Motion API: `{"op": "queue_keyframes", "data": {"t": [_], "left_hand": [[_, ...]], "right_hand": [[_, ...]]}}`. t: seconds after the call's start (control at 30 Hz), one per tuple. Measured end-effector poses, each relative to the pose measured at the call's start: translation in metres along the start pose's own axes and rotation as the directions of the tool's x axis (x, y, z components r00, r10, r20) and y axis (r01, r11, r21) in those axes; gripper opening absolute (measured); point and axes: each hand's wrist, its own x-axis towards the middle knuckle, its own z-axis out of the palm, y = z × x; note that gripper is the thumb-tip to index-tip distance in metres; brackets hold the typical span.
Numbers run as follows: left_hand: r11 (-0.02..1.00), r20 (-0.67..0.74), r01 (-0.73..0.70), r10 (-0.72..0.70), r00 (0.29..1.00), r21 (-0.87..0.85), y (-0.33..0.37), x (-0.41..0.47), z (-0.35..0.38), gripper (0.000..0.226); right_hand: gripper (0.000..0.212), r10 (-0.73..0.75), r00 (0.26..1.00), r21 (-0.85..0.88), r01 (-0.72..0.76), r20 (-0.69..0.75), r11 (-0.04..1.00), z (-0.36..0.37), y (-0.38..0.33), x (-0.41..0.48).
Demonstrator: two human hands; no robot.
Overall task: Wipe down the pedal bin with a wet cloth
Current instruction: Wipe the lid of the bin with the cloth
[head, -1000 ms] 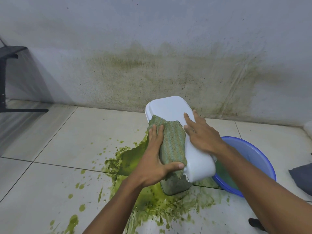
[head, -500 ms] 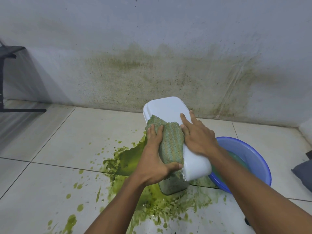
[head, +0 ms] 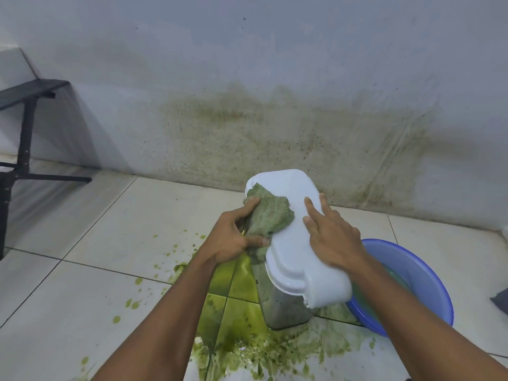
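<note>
The pedal bin (head: pixel 286 303) stands on the tiled floor in a pool of green slime; its body is steel and its white plastic lid (head: pixel 288 243) is closed. A green-stained wet cloth (head: pixel 269 215) lies over the lid's left edge. My left hand (head: pixel 233 237) grips the cloth there, fingers and thumb pinched around it. My right hand (head: pixel 332 237) rests flat on the right side of the lid, fingers spread, holding nothing.
A blue basin (head: pixel 428 292) with greenish water sits just right of the bin, partly under my right forearm. Green slime (head: pixel 247 342) covers the tiles in front. A stained wall is close behind. A black metal frame (head: pixel 24 133) stands far left.
My left hand has slid the cloth toward the lid's left edge and bunched it. My right hand has stayed flat on the lid.
</note>
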Motion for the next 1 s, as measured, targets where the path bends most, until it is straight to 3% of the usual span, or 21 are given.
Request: {"op": "queue_keyframes", "data": {"t": [0.1,0.17,0.27,0.3,0.4,0.47,0.57,0.7,0.8,1.0], "left_hand": [[1.000,0.032,-0.002,0.002,0.999,-0.019,-0.005,-0.009,0.011,0.109],[0.992,0.024,-0.020,0.024,0.999,-0.122,-0.005,-0.013,0.020,0.107],[0.926,-0.106,-0.023,-0.018,0.994,-0.376,0.002,-0.003,0.033,0.069],[0.925,-0.172,-0.038,-0.030,0.985,-0.378,0.003,0.003,0.038,0.055],[0.999,-0.299,0.008,-0.018,0.954,-0.034,0.005,0.015,0.057,0.058],[0.997,-0.328,0.009,0.019,0.945,0.082,-0.001,0.013,0.070,0.063],[0.999,-0.361,0.007,0.008,0.933,0.040,-0.004,-0.008,0.087,0.070],[0.987,-0.369,0.011,0.048,0.928,0.158,-0.001,-0.047,0.114,0.071],[0.985,-0.339,0.038,0.022,0.941,0.170,-0.001,-0.020,0.099,0.067],[0.986,-0.293,0.141,-0.111,0.950,0.086,0.004,0.049,0.057,0.066]], "right_hand": [[0.053,0.005,1.000,0.015,-0.005,-0.003,1.000,0.000,0.000,0.001],[0.053,0.006,1.000,0.017,-0.006,-0.001,1.000,0.000,-0.001,0.000],[0.053,0.007,1.000,0.021,-0.007,-0.003,1.000,0.000,0.000,-0.001],[0.053,0.006,1.000,0.021,-0.006,-0.005,1.000,0.000,0.000,-0.001],[0.053,0.009,1.000,0.024,-0.009,-0.018,1.000,0.001,0.001,0.000],[0.053,0.014,1.000,0.018,-0.014,-0.024,1.000,0.003,0.000,0.001],[0.054,0.028,0.999,0.011,-0.027,-0.035,1.000,0.005,-0.002,0.003],[0.054,0.025,0.999,-0.007,-0.026,-0.031,1.000,0.006,-0.003,0.002],[0.055,0.019,1.000,-0.021,-0.019,-0.011,1.000,0.006,-0.003,0.001],[0.060,-0.181,0.983,-0.076,0.181,-0.001,0.981,0.006,0.002,0.002]]}}
